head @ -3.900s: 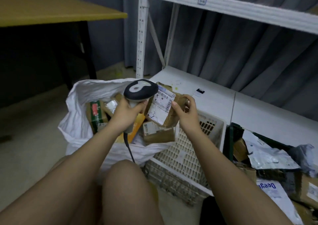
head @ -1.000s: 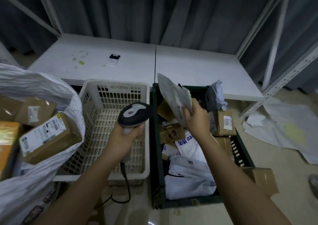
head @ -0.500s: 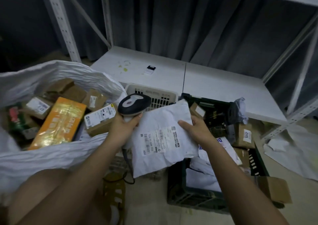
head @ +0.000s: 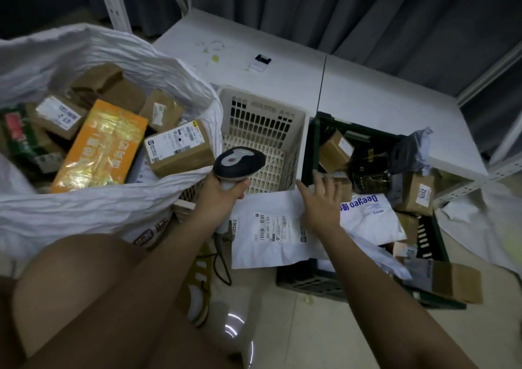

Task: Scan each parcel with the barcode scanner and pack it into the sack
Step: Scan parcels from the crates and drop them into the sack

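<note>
Single head-worn view, wide-angle, looking forward and steeply down from seated wearer. Own forearms and bare knee fill lower frame, close to lens. White sack [head: 84,199] at left, cream basket [head: 262,120] centre, dark green crate [head: 316,278] right, all near. Low white shelf [head: 367,97] and grey curtain [head: 367,9] beyond. Edges bowed by lens.

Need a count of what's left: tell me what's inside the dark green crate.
The dark green crate holds small cardboard boxes, a white "Deegeo" mailer, a grey poly bag and a black parcel. Whatever lies beneath these, or under the right hand, is covered.
</note>
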### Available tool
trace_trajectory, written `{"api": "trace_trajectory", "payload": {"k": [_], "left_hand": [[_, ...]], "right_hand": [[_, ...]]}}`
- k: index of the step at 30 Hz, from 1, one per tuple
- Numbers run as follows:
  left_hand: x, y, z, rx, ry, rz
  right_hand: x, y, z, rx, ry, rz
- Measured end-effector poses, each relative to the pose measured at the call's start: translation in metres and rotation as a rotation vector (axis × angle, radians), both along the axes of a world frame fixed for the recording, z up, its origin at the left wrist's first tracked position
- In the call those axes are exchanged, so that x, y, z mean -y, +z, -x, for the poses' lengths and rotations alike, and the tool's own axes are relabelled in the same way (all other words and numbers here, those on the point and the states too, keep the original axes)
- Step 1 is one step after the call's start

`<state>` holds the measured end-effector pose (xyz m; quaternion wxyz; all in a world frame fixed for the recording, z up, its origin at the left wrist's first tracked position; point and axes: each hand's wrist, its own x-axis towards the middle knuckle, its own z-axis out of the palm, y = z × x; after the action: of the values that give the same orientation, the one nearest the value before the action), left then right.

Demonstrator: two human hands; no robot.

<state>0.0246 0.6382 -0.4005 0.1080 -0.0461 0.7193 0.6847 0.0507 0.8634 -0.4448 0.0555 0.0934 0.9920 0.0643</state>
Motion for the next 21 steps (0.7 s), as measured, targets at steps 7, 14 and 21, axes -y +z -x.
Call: {"api": "trace_trajectory", "payload": {"k": [7, 14, 21], "left_hand": [[-0.002, -0.004, 0.007, -0.004, 0.050, -0.015], [-0.001, -0.009, 0.009, 0.026, 0.041, -0.024], [0.004, 0.002, 0.015, 0.022, 0.118, -0.067]], "right_hand": [[0.027, -0.024, 0.072, 0.575, 0.280, 0.163], [0.036, -0.036, 0.080, 0.523, 0.039, 0.264], [-0.001, 0.008, 0.066, -0.080, -0.128, 0.891]]}}
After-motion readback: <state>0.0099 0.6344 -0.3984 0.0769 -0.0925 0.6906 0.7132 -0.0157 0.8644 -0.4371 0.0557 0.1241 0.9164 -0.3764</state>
